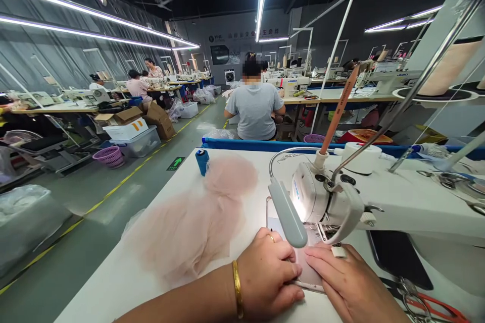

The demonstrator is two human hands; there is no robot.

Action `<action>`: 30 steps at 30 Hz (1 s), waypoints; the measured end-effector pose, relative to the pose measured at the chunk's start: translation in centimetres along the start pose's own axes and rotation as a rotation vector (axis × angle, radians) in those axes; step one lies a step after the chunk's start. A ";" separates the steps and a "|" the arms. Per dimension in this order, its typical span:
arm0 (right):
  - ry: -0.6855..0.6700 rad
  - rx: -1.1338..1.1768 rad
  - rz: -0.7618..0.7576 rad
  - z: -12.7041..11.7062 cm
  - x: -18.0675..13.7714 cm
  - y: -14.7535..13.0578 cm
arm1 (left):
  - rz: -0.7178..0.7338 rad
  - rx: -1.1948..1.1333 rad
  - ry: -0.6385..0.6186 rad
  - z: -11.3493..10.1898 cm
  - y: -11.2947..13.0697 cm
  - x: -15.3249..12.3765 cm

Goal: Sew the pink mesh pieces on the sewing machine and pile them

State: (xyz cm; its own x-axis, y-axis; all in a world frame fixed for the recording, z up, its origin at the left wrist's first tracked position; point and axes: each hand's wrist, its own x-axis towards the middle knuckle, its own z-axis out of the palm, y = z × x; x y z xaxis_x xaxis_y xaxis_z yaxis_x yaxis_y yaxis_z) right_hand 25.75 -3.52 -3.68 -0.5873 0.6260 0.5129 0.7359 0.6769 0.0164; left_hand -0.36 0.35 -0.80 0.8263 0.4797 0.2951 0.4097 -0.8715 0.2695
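A white sewing machine [326, 197] stands on the table before me, its lamp lit at the needle. Sheer pale pink fabric [309, 268] lies on the bed plate below the presser foot. My left hand [267, 270] is left of the needle, fingers curled in at the fabric's edge; its fingertips are partly hidden. On the right, my right hand [346, 275] lies with fingers stretched flat on the fabric, close to the presser foot. A grey lamp head [288, 212] hangs just above the left fingers. More sheer pink fabric [193, 232] spreads loosely over the table's left side.
A blue thread spool [202, 162] stands at the back left. Right of the hands are a black phone [399, 258] and orange-handled scissors [441, 308]. A metal thread rod [409, 96] slants overhead. A co-worker [252, 106] sits ahead, and a purple basket [108, 157] stands by the aisle.
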 end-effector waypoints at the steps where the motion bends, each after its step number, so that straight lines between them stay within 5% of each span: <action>1: -0.003 -0.008 0.010 -0.1 0.1 -0.1 | -0.002 -0.004 -0.001 0.0 0.1 0.0; 10: 0.062 0.007 0.027 -0.2 0.7 -0.3 | -0.010 0.017 -0.004 0.0 0.2 0.0; 23: -0.020 -0.130 0.119 1.7 -0.6 0.8 | -0.083 0.087 -0.020 0.3 0.0 0.8; 30: 0.122 0.028 -0.059 -0.4 1.4 -0.7 | -0.092 0.083 0.045 0.5 -0.5 0.6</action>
State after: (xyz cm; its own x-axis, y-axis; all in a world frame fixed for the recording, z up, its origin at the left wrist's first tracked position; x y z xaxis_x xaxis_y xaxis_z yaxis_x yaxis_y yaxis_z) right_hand 24.59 -3.26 -2.64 -0.5824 0.5346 0.6124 0.6907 0.7227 0.0260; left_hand 0.11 1.00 -1.19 0.7662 0.5609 0.3136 0.5154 -0.8279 0.2213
